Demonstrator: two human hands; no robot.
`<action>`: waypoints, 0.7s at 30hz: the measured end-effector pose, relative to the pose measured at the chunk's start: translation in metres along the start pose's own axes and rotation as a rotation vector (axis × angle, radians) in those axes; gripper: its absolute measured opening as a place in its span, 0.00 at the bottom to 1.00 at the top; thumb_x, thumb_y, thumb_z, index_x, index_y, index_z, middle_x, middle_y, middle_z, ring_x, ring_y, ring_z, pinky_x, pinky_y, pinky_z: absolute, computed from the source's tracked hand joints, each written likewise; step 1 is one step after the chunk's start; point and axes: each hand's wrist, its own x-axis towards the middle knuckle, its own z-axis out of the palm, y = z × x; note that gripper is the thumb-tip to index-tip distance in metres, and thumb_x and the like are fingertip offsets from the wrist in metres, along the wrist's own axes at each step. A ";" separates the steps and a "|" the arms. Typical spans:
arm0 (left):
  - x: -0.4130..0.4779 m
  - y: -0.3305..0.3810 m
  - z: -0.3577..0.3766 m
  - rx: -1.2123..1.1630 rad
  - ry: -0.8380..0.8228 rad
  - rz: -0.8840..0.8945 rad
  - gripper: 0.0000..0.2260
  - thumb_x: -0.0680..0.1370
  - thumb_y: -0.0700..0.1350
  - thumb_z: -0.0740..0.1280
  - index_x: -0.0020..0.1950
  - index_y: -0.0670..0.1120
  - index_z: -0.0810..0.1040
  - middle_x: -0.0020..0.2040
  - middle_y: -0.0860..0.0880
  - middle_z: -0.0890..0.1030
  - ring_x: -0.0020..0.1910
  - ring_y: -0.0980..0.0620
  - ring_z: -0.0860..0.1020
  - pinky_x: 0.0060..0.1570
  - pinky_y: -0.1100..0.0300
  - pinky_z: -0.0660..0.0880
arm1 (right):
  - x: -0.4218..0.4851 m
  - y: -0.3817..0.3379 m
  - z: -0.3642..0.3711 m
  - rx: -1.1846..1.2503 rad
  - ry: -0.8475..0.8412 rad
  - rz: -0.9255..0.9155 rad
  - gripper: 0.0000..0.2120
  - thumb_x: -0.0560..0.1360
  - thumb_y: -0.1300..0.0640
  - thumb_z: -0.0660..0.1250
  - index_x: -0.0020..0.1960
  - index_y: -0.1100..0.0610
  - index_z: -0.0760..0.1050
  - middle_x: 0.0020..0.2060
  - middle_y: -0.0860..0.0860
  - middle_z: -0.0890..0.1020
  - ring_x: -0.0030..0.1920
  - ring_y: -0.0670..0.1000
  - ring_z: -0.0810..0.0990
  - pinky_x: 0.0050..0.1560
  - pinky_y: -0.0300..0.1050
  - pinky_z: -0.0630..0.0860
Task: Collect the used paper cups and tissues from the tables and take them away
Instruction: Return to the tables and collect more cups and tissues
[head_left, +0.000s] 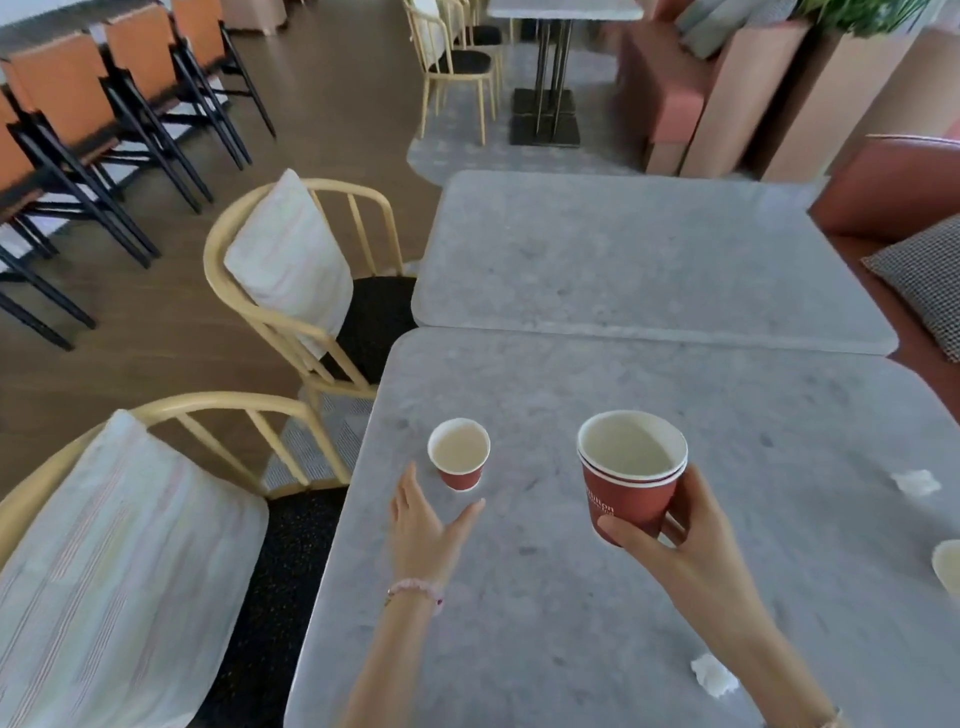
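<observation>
My right hand (691, 540) grips a stack of red paper cups (631, 475), one nested in another, held upright above the near grey table (545, 597). A single red paper cup (460, 454) stands on that table near its left edge. My left hand (423, 525) is just in front of that cup, fingers spread, a small gap from it. One crumpled white tissue (917, 482) lies at the table's right side, another tissue (714, 675) lies near the front right. The rim of a further cup (948, 566) shows at the right edge of the view.
A second grey table (649, 260) butts against the far edge of the near one. Two cream chairs with pale cushions (291, 265) (119, 566) stand along the left. A red bench with a checked cushion (924, 280) runs on the right. Stacked orange chairs (93, 114) stand at the far left.
</observation>
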 end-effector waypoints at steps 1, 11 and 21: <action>0.006 0.001 0.005 -0.066 0.003 -0.030 0.45 0.67 0.53 0.76 0.75 0.45 0.53 0.74 0.47 0.60 0.73 0.50 0.56 0.70 0.52 0.58 | 0.001 0.000 0.003 0.001 0.010 0.008 0.31 0.66 0.64 0.76 0.63 0.48 0.70 0.53 0.42 0.81 0.53 0.41 0.80 0.55 0.38 0.73; 0.043 -0.007 0.032 -0.368 0.011 -0.105 0.33 0.58 0.51 0.80 0.58 0.59 0.67 0.56 0.52 0.74 0.56 0.52 0.75 0.57 0.47 0.74 | 0.012 0.004 0.023 0.010 0.053 0.063 0.30 0.66 0.63 0.77 0.63 0.48 0.70 0.54 0.41 0.81 0.52 0.38 0.79 0.50 0.28 0.75; 0.047 0.003 0.032 -0.471 -0.008 -0.114 0.27 0.63 0.43 0.78 0.52 0.60 0.68 0.53 0.51 0.77 0.52 0.52 0.77 0.52 0.55 0.75 | 0.020 0.002 0.030 0.009 0.072 0.074 0.30 0.65 0.63 0.77 0.62 0.46 0.70 0.53 0.40 0.80 0.52 0.37 0.79 0.49 0.26 0.73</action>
